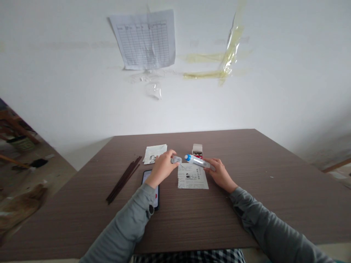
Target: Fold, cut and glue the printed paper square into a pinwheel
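My right hand [218, 174] is closed around the lower end of a clear glue bottle [197, 161] with a blue tip, tilted so the tip points left. A clear plastic cap [176, 159] is pinched in my left hand [163, 166], a little to the left of the tip and apart from it. Below the bottle lies a printed sheet of paper [192, 179] with a small black drawing. Part of the bottle's base is hidden by my right fingers.
Behind the bottle stands a small open box [197, 149]. To the left lie a paper stack [155, 152], several thin dark sticks [124, 180] and a phone [157, 199] partly under my left forearm. A white wall [175, 113] rises behind the table [208, 223].
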Available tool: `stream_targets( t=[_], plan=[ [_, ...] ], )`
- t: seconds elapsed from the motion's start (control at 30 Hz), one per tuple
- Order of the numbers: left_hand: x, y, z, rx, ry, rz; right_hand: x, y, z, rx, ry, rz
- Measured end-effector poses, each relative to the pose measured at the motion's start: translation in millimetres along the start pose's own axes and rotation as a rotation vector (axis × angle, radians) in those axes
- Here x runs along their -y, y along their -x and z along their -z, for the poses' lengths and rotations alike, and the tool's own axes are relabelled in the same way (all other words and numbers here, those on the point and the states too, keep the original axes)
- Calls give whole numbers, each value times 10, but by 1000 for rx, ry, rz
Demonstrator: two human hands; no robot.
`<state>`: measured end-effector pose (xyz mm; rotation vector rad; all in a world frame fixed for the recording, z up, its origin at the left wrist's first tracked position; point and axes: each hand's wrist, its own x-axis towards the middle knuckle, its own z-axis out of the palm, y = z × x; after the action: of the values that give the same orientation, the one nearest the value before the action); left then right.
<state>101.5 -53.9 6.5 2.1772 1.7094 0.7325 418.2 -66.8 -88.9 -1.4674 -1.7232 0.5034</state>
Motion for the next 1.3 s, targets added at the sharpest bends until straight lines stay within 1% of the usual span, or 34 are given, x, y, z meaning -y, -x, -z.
stream_targets(
  t=[0.17,0.3,0.4,0.53,0.67,0.9,1.07,1.2,1.3],
  plan=[
    [-148,-326,-44,57,-142,58,-87,-18,-29,-53,0,-38],
    [-208,-539,-166,76,-153,80,-184,-32,-66,-82,19,-35],
    [-218,-614,-279,97,-156,91,-231,-42,-93,-88,77,-59],
    [-225,-652,-401,116,-157,98,-248,-52,-105,-59,142,-94],
    [-214,-673,-452,115,-159,100,-246,-57,-102,-30,155,-103],
    [-152,-671,-409,105,-161,99,-252,-50,-111,-52,158,-95],
    [-122,-669,-370,118,-151,124,-254,-42,-130,-85,157,-84],
    [-103,-649,-354,121,-141,147,-231,-36,-131,-90,160,-88],
    [-92,-624,-341,129,-130,138,-199,-33,-117,-97,159,-70]
  ],
)
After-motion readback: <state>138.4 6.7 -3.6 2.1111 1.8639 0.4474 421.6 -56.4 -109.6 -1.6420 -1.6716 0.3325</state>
